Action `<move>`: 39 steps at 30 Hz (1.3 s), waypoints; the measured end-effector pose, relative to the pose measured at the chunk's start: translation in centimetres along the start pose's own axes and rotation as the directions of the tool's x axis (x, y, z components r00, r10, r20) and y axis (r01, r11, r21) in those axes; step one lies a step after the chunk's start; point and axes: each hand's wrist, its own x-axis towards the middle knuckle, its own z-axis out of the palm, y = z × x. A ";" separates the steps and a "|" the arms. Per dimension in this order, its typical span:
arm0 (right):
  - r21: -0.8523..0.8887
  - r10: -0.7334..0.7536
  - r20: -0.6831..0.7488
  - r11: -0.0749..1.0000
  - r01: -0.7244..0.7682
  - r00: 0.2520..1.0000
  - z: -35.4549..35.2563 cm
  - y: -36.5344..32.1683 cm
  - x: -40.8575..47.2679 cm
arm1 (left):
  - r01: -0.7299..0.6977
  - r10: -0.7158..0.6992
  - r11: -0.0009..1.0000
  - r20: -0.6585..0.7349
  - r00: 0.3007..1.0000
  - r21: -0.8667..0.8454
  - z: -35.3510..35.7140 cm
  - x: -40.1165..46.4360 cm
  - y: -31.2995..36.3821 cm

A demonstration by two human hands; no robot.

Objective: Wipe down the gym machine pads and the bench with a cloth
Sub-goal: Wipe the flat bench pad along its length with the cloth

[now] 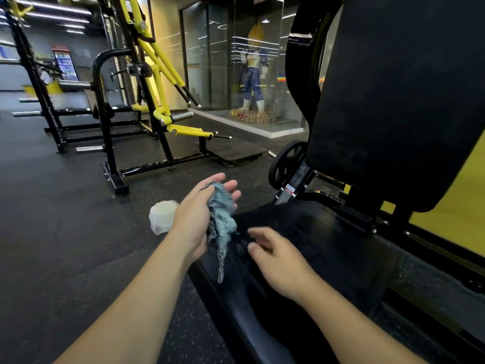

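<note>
Dangling from the left hand, fingers loosely around it, the cloth hangs over the seat pad; right hand relaxed, empty, fingertips blurred.

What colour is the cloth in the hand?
Light blue-green with a dark stitched edge; the cloth shows best in the head view.

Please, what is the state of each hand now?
Left hand: holds the cloth, fingers mostly straight.
Right hand: open, holds nothing.

Left hand holds crumpled blue cloth above black seat pad; right hand beside, fingers loosely curled.
</note>
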 end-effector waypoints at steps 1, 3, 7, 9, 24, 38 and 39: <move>0.167 0.033 -0.022 0.986 -0.029 0.999 -0.6 -1.5 0.8 | 0.007 -0.007 1.000 0.045 0.999 -0.011 1.3 -0.6 0.8; 0.472 0.098 0.018 0.877 -0.095 0.995 -2.5 -5.4 1.8 | 0.014 -0.008 0.999 0.124 0.992 -0.045 3.8 -1.2 3.1; 0.717 0.049 0.105 0.688 -0.110 0.993 -7.2 -13.7 2.0 | -0.050 0.061 0.997 0.237 0.970 -0.054 9.1 -1.4 9.9; 0.722 0.034 0.034 0.691 -0.048 0.999 -9.6 -17.7 1.9 | -0.096 0.099 0.995 0.287 0.953 -0.023 11.8 -1.8 13.8; 0.775 0.047 -0.147 0.626 0.086 0.988 -24.9 -45.7 -3.1 | -0.181 0.039 0.901 0.344 0.938 0.393 23.4 -9.0 42.7; 0.415 -0.160 -0.178 0.882 0.222 0.971 -35.9 -68.2 -9.6 | -0.232 0.007 0.751 0.343 0.939 0.619 27.1 -18.0 62.8; 0.386 -0.179 -0.174 0.892 0.234 0.968 -36.4 -69.1 -10.1 | -0.233 0.012 0.749 0.339 0.941 0.620 27.4 -18.5 63.7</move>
